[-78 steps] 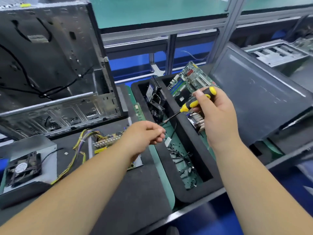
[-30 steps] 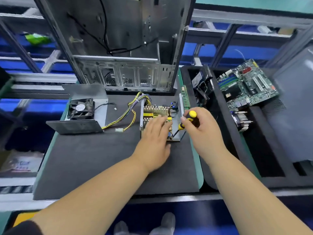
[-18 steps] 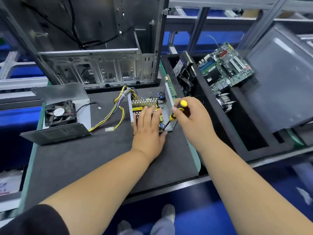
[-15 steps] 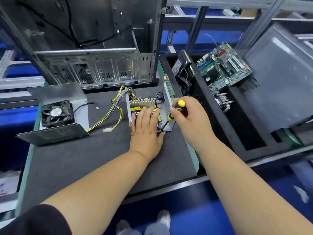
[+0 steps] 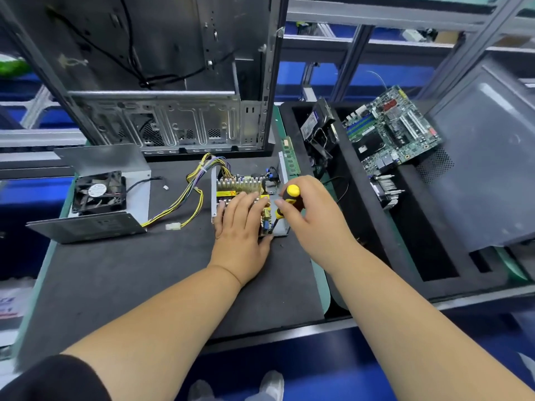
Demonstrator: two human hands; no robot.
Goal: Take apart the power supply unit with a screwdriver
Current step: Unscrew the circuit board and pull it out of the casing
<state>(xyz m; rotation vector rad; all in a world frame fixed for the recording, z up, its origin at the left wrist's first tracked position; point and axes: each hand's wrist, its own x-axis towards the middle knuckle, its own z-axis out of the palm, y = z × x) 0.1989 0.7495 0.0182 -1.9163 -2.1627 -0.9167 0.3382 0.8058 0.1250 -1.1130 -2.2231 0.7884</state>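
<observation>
Pressing hand: the left hand point(image 5: 240, 227) lay flat on the power supply unit point(image 5: 249, 195), fingers straight and spread over the circuit board, gripping nothing.
Tool hand: the right hand point(image 5: 312, 215) had thumb and fingers curled round the screwdriver point(image 5: 289, 198), its yellow cap showing above the knuckles.
Screwdriver tip: the shaft slanted down from the right fingers to the board's near right corner, just beside the left thumb; whether it sat in a screw could not be told.
Power supply unit: open, on the dark mat point(image 5: 144, 270), under the left fingers and just left of the right fingers, its metal side wall standing between the two hands.
Wire bundle: yellow and purple wires point(image 5: 191, 195) ran off beyond the left little finger, ending in a white plug on the mat.
Fan cover: a metal cover with a black fan point(image 5: 100, 192) stood well to the left of the left fingers.
Computer case: an upright case point(image 5: 173, 82) stood beyond both sets of fingertips.
Motherboard: a green motherboard point(image 5: 390, 128) lay in the black foam tray point(image 5: 362, 227) to the right of the right fingers.
</observation>
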